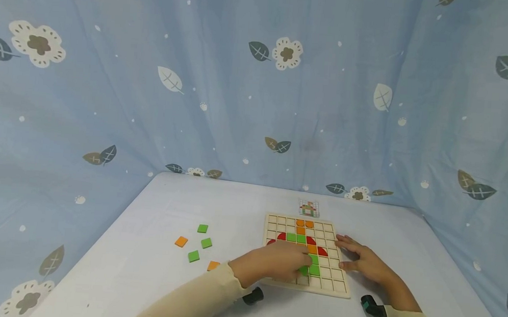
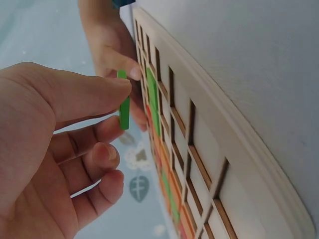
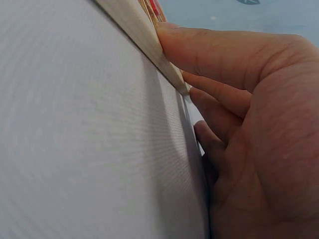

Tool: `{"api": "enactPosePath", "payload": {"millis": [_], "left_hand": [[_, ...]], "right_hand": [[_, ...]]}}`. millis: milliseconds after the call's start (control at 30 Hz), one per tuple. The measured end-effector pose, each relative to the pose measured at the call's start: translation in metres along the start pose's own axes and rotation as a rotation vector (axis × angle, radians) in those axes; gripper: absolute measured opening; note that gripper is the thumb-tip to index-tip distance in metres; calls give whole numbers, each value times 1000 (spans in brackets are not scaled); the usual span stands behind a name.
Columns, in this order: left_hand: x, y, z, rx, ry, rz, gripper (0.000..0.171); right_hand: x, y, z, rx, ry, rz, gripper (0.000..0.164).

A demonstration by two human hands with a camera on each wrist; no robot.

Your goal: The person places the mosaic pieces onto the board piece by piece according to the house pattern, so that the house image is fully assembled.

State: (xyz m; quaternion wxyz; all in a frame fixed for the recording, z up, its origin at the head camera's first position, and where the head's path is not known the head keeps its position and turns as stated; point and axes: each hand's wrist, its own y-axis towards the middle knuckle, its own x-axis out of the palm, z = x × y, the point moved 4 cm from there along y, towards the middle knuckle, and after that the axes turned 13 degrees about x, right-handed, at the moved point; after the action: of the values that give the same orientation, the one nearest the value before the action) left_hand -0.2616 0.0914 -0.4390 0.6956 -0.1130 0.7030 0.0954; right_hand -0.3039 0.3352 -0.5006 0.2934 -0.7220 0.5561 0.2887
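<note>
My left hand (image 1: pixel 279 261) is over the lower left part of a wooden grid board (image 1: pixel 338 285). In the left wrist view its thumb and index finger pinch a thin green square tile (image 2: pixel 124 112) on edge, above the grid, while the other fingers curl loosely. My right hand (image 1: pixel 368 264) rests at the board's right edge, thumb on the rim (image 3: pixel 149 52) and fingers alongside. Orange, green and red pieces fill several cells, including two orange rounds (image 1: pixel 305 224) at the top and red quarter-round pieces (image 1: pixel 322 251). The left hand hides some cells.
Left of the board lie loose tiles: several green (image 1: pixel 193 256) and two orange (image 1: pixel 181 242), one partly behind the left sleeve (image 1: pixel 200 297). A small pattern card (image 1: pixel 309 208) lies beyond the board. A black device (image 1: pixel 374 307) is at the right wrist. A blue printed curtain (image 1: pixel 240 103) hangs behind the white table.
</note>
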Motion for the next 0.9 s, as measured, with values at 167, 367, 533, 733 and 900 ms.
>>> {"api": "enactPosePath", "payload": {"millis": [167,367,533,733,900], "left_hand": [[-1,6,3,-18,-11,-14,24],[1,13,7,10,-28,-15,22],[4,19,9,22,-54,-29,23],[10,24,10,34,-52,-50,23],[10,27,12,50,-40,-49,23]], "right_hand": [[-1,0,-1,0,-8,4,70],[-1,0,0,-7,-2,8,69],[2,2,3,18,8,-6,71],[2,3,5,33,10,-11,73],[2,4,7,39,7,-1,73]]}}
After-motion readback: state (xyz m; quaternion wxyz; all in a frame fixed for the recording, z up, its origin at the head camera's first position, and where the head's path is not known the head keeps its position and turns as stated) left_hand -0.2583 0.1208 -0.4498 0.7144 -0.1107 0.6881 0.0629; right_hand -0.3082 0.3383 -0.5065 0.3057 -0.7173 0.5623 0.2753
